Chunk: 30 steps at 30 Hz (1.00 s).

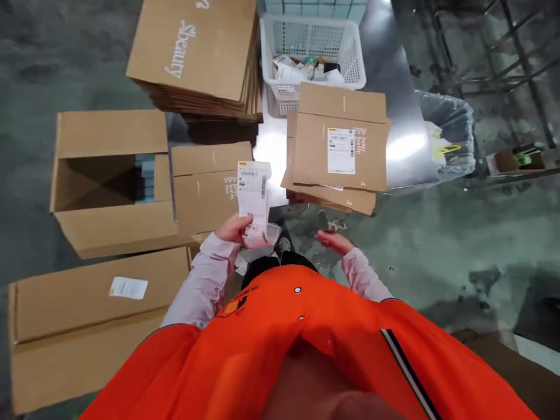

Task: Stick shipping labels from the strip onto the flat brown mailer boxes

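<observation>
My left hand [235, 228] is closed around a strip of printed shipping labels [254, 189], whose lower end curls down over my fingers. Under the strip's upper part lies a flattened cardboard box [201, 195] with white print. My right hand [335, 241] hovers just in front of the table edge with its fingers stretched out and nothing in them. Beyond it is a stack of flat cardboard boxes [306, 151]. The top box carries a stuck-on shipping label [341, 151], with the edge of another label showing beneath that box.
A tall pile of flat cartons [196, 46] stands at the back left of the metal table [385, 46], beside a white basket [310, 29] of small goods. An open carton [109, 213] and a long box [100, 315] are at left. A lined bin [450, 134] stands right.
</observation>
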### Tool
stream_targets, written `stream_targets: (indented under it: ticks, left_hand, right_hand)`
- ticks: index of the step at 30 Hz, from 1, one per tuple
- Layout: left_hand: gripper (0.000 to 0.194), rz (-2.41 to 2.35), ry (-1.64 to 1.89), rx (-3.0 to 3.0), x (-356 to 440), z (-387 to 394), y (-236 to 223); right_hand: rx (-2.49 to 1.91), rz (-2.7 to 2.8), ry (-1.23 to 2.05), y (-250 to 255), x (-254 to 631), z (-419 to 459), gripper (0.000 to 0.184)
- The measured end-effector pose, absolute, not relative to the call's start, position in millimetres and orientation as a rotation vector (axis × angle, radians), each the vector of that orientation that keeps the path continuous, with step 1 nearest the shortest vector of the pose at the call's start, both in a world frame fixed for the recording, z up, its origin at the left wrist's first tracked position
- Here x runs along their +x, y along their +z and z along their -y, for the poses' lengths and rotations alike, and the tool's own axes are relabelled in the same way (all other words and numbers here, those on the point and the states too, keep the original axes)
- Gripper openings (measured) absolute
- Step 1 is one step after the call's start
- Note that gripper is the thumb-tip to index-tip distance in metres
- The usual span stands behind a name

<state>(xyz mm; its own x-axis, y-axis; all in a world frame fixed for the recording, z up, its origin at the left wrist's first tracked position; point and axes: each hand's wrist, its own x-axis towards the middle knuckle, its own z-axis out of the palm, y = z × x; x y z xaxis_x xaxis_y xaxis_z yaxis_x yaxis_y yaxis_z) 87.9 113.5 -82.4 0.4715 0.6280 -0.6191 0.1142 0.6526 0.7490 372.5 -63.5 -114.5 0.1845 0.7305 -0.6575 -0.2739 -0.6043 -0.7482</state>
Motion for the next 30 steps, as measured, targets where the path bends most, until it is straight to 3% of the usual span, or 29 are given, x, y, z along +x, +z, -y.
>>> stream_targets:
  ticks: [4,7,13,23,26,30]
  left_hand:
    - [0.054,-1.043,0.116,0.825,26,-64,-74]
    - [0.052,-1.021,0.192,0.923,13,-48,-65]
    - [0.063,-1.253,0.879,0.843,6,-62,-71]
    - [0.040,-1.447,1.020,0.957,-3,-58,-88]
    - [0.044,-1.550,1.043,1.011,-2,-62,-95]
    - [0.041,-1.292,1.001,0.845,-3,-76,-108]
  right_hand:
    - [-1.182,0.785,1.838,-99,277,15,0.069]
    - [-1.153,0.888,1.683,-85,222,-19,0.057]
    - [-1.264,1.167,1.713,-73,177,-46,0.050]
    - [-1.519,1.637,1.232,-54,161,-89,0.024]
    - [-1.546,1.646,1.142,-54,156,-86,0.022]
    - [-1.504,1.712,0.938,-60,154,-106,0.022]
